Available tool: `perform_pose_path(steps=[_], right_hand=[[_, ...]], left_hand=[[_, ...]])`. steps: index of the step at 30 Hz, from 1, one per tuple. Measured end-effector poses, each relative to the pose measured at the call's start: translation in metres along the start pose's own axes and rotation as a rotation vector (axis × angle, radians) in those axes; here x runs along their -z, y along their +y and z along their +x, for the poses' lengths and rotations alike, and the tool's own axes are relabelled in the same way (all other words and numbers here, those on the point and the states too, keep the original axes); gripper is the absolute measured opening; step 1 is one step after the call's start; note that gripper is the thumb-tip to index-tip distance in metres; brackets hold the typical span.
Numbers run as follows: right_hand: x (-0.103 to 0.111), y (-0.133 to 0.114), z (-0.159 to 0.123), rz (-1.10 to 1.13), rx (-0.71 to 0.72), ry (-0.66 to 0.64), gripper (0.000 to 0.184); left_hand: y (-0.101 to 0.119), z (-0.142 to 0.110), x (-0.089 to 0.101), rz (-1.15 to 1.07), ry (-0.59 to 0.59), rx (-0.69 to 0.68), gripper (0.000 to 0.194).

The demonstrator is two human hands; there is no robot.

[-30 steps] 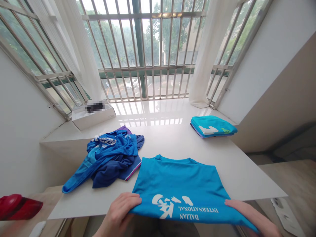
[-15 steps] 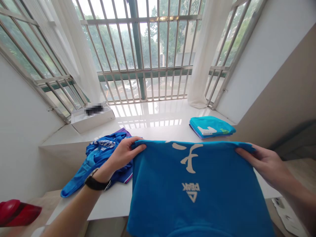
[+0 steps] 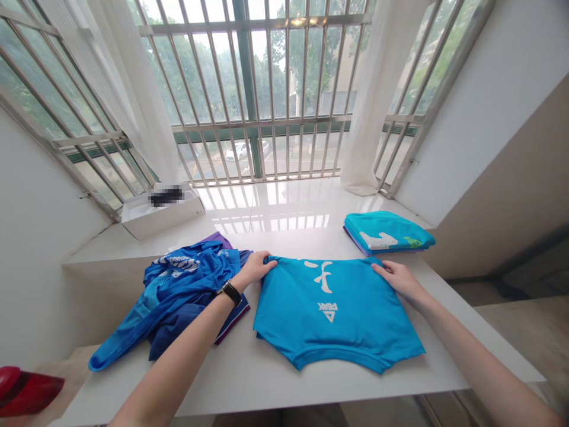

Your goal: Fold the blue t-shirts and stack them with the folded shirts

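A bright blue T-shirt (image 3: 338, 314) lies spread on the white table (image 3: 267, 379), its PEAK logo and a pale print facing up and inverted from my side. My left hand (image 3: 254, 270) pinches its far left corner, and my right hand (image 3: 397, 280) grips its far right corner. A black watch (image 3: 230, 292) circles my left wrist. Beside my left forearm sits a crumpled heap of blue clothing (image 3: 186, 284). Beyond my right hand lies a folded turquoise garment stack (image 3: 386, 233), with a purple layer beneath it.
A white box (image 3: 162, 214) with a blurred dark item on it stands at the far left of the glossy sill. Barred windows (image 3: 249, 89) and white curtains (image 3: 373, 89) rise behind. A red object (image 3: 22, 388) intrudes at lower left, beyond the table edge.
The blue T-shirt has been lifted and turned over, so the PEAK side now faces up instead of the DALIAN INTERNATIONAL print. It lies back on the table, with both hands at its far edge.
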State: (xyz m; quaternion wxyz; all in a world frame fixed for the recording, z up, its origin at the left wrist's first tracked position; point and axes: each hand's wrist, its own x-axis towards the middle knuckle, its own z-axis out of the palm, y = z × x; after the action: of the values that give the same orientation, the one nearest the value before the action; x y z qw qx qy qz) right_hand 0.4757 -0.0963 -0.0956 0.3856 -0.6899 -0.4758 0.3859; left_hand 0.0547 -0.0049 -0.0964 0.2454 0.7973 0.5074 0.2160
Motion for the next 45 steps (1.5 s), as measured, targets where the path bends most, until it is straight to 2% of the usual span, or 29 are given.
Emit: perform_pose_path(steps=[5,8,12,15,17,19,23,26,29,32,35,38,40,43,45], right_hand=[[0.015,0.001,-0.034,0.158,-0.242,-0.248,0.049],[0.023,0.011,-0.061,0.160,-0.285,-0.292,0.048],[0.027,0.024,-0.092,0.208,-0.338,-0.341,0.052],[0.023,0.028,-0.105,0.219,-0.346,-0.382,0.053],[0.018,0.028,-0.110,0.201,-0.326,-0.384,0.053],[0.012,0.027,-0.111,0.202,-0.304,-0.341,0.054],[-0.004,0.019,-0.111,0.281,-0.292,-0.173,0.057],[-0.020,-0.005,-0.112,0.336,-0.304,-0.090,0.062],[-0.044,-0.047,-0.113,0.390,-0.268,-0.088,0.070],[-0.080,-0.091,-0.111,0.400,-0.136,-0.173,0.066],[-0.129,-0.118,-0.107,0.360,0.003,-0.311,0.059],[-0.183,-0.127,-0.106,0.282,0.111,-0.421,0.049],[-0.210,-0.127,-0.108,0.247,0.116,-0.543,0.048],[-0.225,-0.125,-0.104,0.209,0.143,-0.726,0.050],[-0.218,-0.123,-0.091,0.181,0.199,-0.712,0.046]], left_hand=[[0.000,-0.004,-0.005,0.060,0.058,-0.026,0.028],[-0.001,-0.007,-0.006,0.066,0.060,0.004,0.034],[0.001,-0.014,-0.001,0.068,-0.008,0.014,0.048],[0.013,-0.027,0.005,0.127,0.049,-0.047,0.055],[0.026,-0.040,0.007,0.164,0.117,-0.099,0.053],[0.040,-0.051,0.006,0.121,0.127,-0.159,0.044],[0.048,-0.063,-0.006,-0.124,-0.022,-0.228,0.025],[0.040,-0.061,-0.016,-0.216,-0.071,-0.179,0.023],[0.031,-0.057,-0.019,-0.339,-0.095,-0.097,0.027],[0.028,-0.052,-0.015,-0.567,-0.153,0.009,0.043],[0.028,-0.049,-0.009,-0.864,-0.197,0.210,0.057],[0.026,-0.050,-0.003,-1.127,-0.215,0.403,0.066],[0.024,-0.053,0.001,-1.168,-0.191,0.422,0.067],[0.022,-0.057,0.003,-1.028,-0.086,0.370,0.058],[0.020,-0.058,0.002,-0.947,-0.072,0.314,0.056]])
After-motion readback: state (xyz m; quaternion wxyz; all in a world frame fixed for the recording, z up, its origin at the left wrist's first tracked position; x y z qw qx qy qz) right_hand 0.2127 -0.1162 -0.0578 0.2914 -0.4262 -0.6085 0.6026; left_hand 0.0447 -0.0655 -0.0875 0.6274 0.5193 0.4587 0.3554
